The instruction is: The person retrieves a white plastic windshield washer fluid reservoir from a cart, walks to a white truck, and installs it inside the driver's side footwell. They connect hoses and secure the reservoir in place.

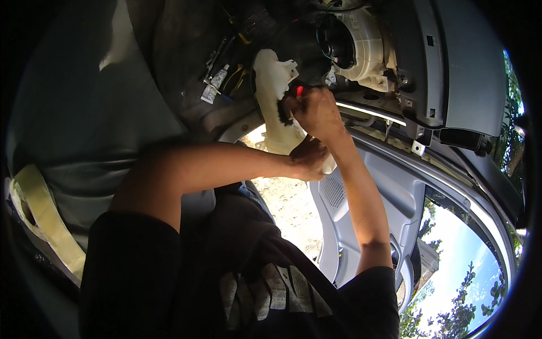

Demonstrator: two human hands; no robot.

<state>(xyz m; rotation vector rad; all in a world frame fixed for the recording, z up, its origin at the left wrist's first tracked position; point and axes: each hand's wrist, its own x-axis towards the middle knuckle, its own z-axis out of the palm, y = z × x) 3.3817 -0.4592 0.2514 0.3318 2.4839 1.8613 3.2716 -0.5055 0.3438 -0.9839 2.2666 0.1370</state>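
A cream-white plastic housing [272,85], curved and long, stands in front of me in the car's footwell. My left hand [309,160] grips its lower end, the fingers bent around the edge and partly hidden. Above it, my right hand [319,112] is closed at the housing's side on a small dark thing with a red part [300,90]. The fingers cover most of that thing, so its kind does not show. Black bristly material [284,113] shows at the housing's opening beside my right fingers.
On the dark floor lie a white tube [215,85], yellow-handled pliers [239,78] and other tools. A cream blower housing [361,48] with a black motor sits under the dashboard [471,68]. The grey car door [372,181] stands open at right; a dark seat [84,130] fills the left.
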